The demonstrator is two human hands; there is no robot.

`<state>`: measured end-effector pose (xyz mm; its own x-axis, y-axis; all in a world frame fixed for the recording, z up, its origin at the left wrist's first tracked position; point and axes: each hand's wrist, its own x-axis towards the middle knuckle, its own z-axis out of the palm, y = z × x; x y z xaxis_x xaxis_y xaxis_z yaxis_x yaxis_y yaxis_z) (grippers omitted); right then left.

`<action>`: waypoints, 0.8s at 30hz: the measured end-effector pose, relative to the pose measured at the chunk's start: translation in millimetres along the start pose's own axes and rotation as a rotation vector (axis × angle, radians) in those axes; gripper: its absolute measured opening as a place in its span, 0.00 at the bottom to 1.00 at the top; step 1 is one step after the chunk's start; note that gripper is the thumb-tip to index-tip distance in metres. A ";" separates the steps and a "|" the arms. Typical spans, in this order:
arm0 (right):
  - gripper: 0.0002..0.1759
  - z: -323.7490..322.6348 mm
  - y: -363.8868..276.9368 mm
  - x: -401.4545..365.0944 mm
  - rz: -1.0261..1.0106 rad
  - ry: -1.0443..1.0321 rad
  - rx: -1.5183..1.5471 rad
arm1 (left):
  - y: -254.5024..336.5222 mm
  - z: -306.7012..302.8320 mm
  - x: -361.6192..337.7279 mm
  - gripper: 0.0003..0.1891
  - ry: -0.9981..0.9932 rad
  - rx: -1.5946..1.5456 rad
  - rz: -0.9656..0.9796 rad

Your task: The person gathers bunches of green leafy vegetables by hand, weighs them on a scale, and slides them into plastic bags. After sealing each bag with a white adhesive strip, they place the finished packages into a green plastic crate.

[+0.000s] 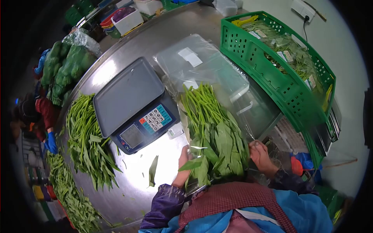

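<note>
A bunch of leafy water spinach lies in front of me, stems pointing away and leaves toward my apron, inside or on a clear plastic bag. My left hand grips the bag's left side, its fingers partly hidden by plastic and leaves. On the right, my right hand is closed with its fingers pinching the bag's edge. Beyond the stems lies a stack of clear plastic bags with white paper slips on top. Left of the bunch stands a digital scale, its grey pan bare.
Loose water spinach is heaped left of the scale, with more greens beyond. A green crate of packed greens stands at right. Green net sacks are at far left. A co-worker's blue-gloved hand reaches over the far-left greens.
</note>
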<state>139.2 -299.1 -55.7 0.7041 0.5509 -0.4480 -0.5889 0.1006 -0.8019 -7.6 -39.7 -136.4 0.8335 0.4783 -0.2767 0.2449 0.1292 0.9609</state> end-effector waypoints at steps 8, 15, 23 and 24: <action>0.02 -17.8 -9.7 16.3 -0.088 -0.011 -0.594 | 74.6 -16.4 -34.2 0.09 -0.203 0.652 0.150; 0.07 -17.5 -35.7 -56.2 -0.223 -0.411 -1.104 | 65.0 -32.7 -99.5 0.11 -0.556 0.512 0.007; 0.10 106.3 -216.0 9.1 -0.714 -0.120 -0.268 | 299.6 -19.0 7.6 0.12 0.040 -0.215 0.487; 0.10 115.0 -223.2 17.7 -0.743 -0.060 -0.292 | 303.9 -19.4 19.7 0.12 0.042 -0.214 0.484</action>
<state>237.5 -216.5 160.7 0.8439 0.4698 0.2592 0.1590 0.2424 -0.9571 73.6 25.8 150.3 0.8045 0.5608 0.1958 -0.2736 0.0572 0.9602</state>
